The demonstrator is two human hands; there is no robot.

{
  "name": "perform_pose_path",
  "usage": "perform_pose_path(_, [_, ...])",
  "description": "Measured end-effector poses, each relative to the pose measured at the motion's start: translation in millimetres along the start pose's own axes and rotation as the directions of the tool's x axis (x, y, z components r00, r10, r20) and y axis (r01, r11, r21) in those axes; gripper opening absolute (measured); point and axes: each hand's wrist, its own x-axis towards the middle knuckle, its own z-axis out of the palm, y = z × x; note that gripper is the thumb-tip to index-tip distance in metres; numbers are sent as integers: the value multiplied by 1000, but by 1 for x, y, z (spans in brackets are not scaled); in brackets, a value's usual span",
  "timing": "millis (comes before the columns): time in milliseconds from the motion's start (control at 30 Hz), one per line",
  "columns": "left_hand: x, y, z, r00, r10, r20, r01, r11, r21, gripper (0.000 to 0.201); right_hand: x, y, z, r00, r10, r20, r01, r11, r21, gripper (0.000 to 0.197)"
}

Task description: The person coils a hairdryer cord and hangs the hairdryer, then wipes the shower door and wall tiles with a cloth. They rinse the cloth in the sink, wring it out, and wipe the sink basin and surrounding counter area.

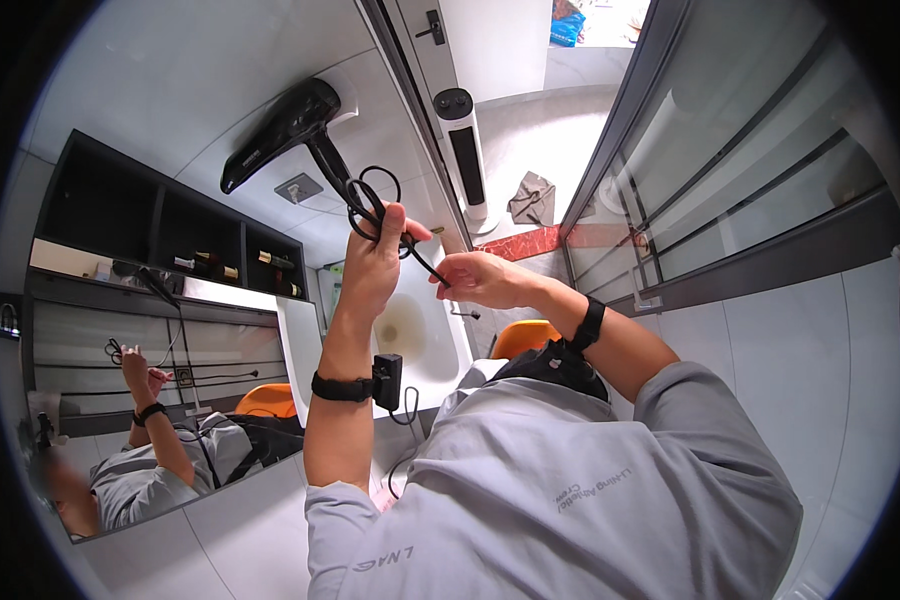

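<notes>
Pale tiled walls enclose a bathroom, with a dark-framed glass door on the right and a doorway ahead where a white tower heater or fan stands near a crumpled grey cloth. On the left wall, a black hair dryer sits at a white wall holder, its nozzle pointing down and left, its handle slanting toward the person, just beside a wall socket. From the handle, the black power cord gathers into several loose loops above a white sink. The left hand is closed around the lower part of these loops, thumb raised along them, and the right hand pinches the cord between thumb and fingers just below and to the right, a short taut stretch running between the two. Black bands circle both wrists, the left one carrying a small black box. Open black shelves above a mirror hold small bottles, and an orange chair shows beyond the sink.
</notes>
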Motion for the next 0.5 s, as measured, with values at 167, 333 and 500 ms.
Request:
perform_pose_path(167, [5,-10,-5,983,157,-93,-145,982,124,48,-9,21,-7,992,-29,-121,-17,930,-367,19])
perform_pose_path(333, [6,-14,-5,956,228,-182,-206,969,135,48,-25,27,-25,972,2,-236,-122,861,-494,15])
perform_pose_path(500, [6,-19,-10,945,260,-197,-185,925,332,57,-44,4,-47,984,5,-177,-102,834,-542,16])
